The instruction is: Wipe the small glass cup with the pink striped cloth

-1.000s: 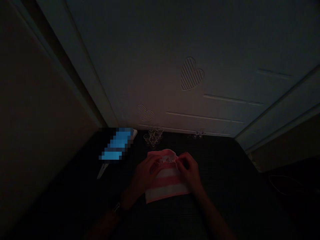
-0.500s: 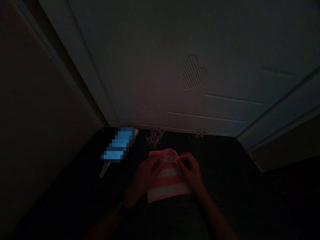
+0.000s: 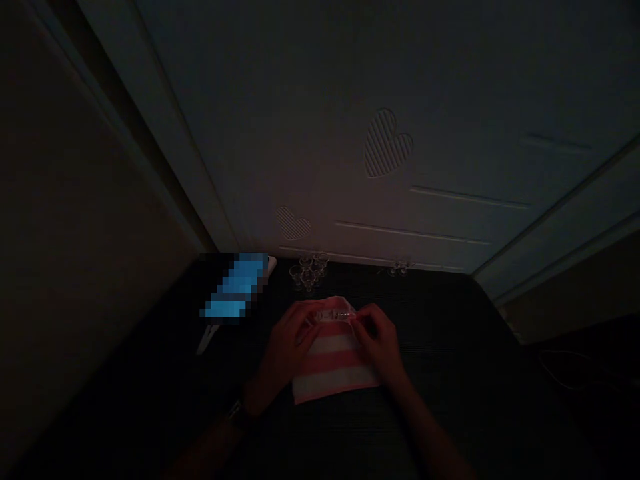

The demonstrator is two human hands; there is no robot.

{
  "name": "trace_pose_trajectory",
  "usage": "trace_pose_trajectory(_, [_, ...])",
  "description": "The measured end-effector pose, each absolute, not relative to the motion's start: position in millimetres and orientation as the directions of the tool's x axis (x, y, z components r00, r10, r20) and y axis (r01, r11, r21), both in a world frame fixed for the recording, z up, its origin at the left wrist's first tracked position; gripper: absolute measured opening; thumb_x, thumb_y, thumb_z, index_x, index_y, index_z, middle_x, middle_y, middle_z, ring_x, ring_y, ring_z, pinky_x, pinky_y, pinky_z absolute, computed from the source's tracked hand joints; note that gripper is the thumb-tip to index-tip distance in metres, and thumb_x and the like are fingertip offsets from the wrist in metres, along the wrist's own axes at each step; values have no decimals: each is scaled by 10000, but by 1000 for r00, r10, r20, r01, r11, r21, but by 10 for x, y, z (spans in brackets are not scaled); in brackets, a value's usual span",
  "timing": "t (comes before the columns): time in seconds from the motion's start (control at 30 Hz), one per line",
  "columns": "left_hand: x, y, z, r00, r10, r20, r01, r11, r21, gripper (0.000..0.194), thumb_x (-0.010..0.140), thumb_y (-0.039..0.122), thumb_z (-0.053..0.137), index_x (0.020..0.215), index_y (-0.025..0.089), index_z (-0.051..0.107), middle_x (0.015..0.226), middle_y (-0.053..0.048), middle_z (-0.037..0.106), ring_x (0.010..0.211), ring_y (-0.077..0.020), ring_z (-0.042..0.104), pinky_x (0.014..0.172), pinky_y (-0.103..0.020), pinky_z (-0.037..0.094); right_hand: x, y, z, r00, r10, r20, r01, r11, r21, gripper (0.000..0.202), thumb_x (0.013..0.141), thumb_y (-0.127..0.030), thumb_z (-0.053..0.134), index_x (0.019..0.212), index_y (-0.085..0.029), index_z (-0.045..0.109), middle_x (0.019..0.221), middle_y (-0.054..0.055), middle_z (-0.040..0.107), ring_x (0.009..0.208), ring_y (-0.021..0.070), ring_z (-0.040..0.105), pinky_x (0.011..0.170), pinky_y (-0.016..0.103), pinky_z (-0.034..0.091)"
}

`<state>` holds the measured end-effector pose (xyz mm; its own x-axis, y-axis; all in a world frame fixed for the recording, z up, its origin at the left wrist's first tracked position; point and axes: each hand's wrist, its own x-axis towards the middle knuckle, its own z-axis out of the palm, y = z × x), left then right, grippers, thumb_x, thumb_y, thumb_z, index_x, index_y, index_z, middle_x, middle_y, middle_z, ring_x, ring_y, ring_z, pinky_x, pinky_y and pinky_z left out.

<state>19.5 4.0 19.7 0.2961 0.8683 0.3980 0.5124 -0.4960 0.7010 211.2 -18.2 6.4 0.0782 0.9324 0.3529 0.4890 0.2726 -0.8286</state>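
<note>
A pink and white striped cloth (image 3: 335, 362) lies on the dark table in dim light. Across its far part is a small clear, shiny piece (image 3: 333, 314), too dark to make out fully. My left hand (image 3: 286, 343), with a band at the wrist, has its fingertips closed at the piece's left end. At the right end, my right hand (image 3: 379, 337) pinches the piece or the cloth's edge; which of the two is hidden by the fingers.
Several small clear glass-like items (image 3: 309, 272) stand behind the cloth, with more (image 3: 401, 267) to the right by the white panel (image 3: 340, 167). A lit, blurred screen (image 3: 237, 287) rests on a stand at the left.
My left hand has shifted slightly, its fingertips now closer together at the clear piece. The piece shows more plainly and has moved a little left. My right hand has barely moved.
</note>
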Motion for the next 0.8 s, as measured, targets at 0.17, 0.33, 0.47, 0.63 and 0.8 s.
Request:
trace_pose_trajectory(0.17, [170,70,167,254,884,393,520,-467,715,245,830,242,493,1066,243,557,1020,-28,539,907,-157,535,798,-294,455,2126,-181,71,91,938,335,505,247,-827,131,836,-301,503,778,-193,547,758,3,538,694,126,503,625,237,385])
trace_pose_trajectory(0.33, [176,99,138,277,873,402,492,-488,721,244,816,246,517,1054,246,569,1031,-25,551,933,-162,539,811,-304,457,2126,-184,68,100,935,340,514,244,-822,131,833,-303,504,778,-190,543,755,4,536,695,128,504,629,238,384])
trace_pose_trajectory(0.47, [191,97,161,311,863,397,456,-503,734,253,810,227,525,1059,247,562,1074,-27,560,1005,-171,527,873,-329,435,2123,-188,90,91,934,346,511,254,-821,128,832,-300,505,775,-192,544,753,3,535,691,126,505,621,235,383])
trace_pose_trajectory(0.63, [199,83,173,296,883,365,425,-463,778,281,792,227,545,1073,240,544,1106,-33,571,1029,-178,529,894,-345,430,2118,-188,95,57,926,373,511,294,-808,112,832,-288,508,780,-195,541,768,3,534,715,128,506,648,242,390])
trace_pose_trajectory(0.8, [205,68,164,280,910,306,340,-392,855,318,756,258,591,1068,221,540,1110,-46,586,1001,-184,556,870,-352,457,2107,-201,100,42,913,406,508,330,-795,83,830,-260,512,782,-198,539,782,6,532,738,130,508,673,250,400])
